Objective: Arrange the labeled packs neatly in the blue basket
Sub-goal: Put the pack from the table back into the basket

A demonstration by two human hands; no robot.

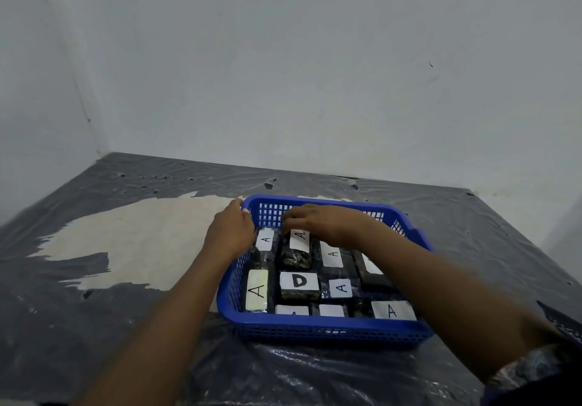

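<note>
A blue plastic basket (318, 331) sits on the table and holds several dark packs with white labels. Most labels read A; one pack near the middle reads D (298, 281). My left hand (231, 231) rests on the basket's far left corner, its fingers curled over the rim. Over the back row, my right hand (324, 221) has its fingertips on the top of an A pack (297, 248). That pack stands higher than its neighbours. Another A pack (264, 240) lies just left of it. My right forearm hides part of the right-hand packs.
The table (126, 327) is covered in dark, torn plastic sheeting, with a bare pale patch (141, 235) left of the basket. White walls meet at the corner behind. A dark object's edge (563, 323) shows at the far right.
</note>
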